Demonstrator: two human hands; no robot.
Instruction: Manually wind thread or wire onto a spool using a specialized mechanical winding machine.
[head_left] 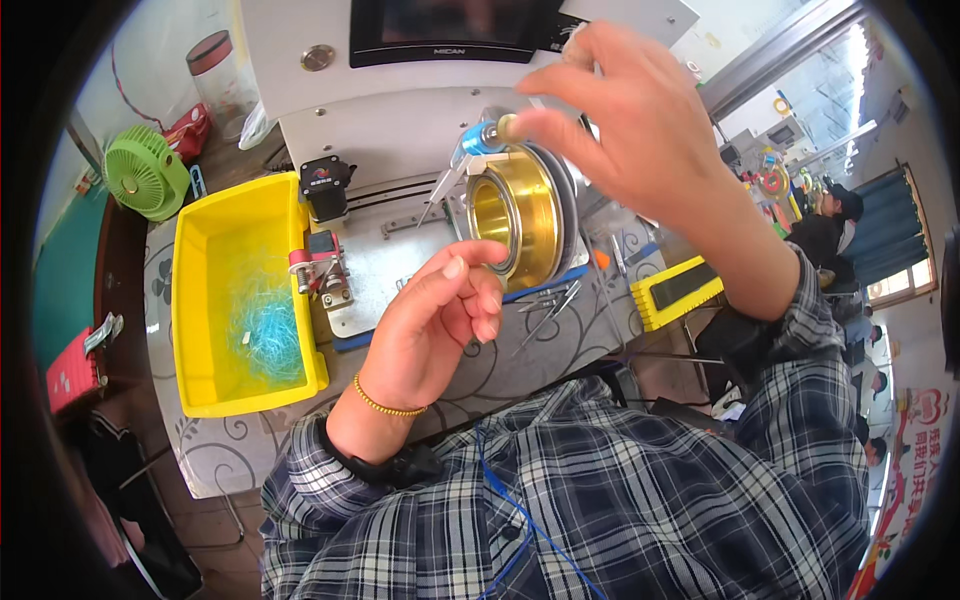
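A gold-coloured spool or ring (541,215) with a silver inner rim and a dark disc behind it stands on its side on the machine. My left hand (435,300) is palm up in front of it, index finger stretched to the rim, other fingers loosely curled; I see nothing held. My right hand (630,120) reaches over the spool from the right, thumb and forefinger spread. Its thumb tip is beside a blue cylindrical fitting (478,138) with a metal end. A small pale thing near the middle fingertip is unclear. White pointed tweezers (447,190) slant down below the fitting.
A yellow bin (215,385) at left holds tangled light-blue filaments (272,335). A black motor (327,188) and clamp (325,268) stand beside it. Behind are a green fan (145,175) and screen (450,25). Hand tools (550,315) and a yellow-edged tray (655,310) lie right.
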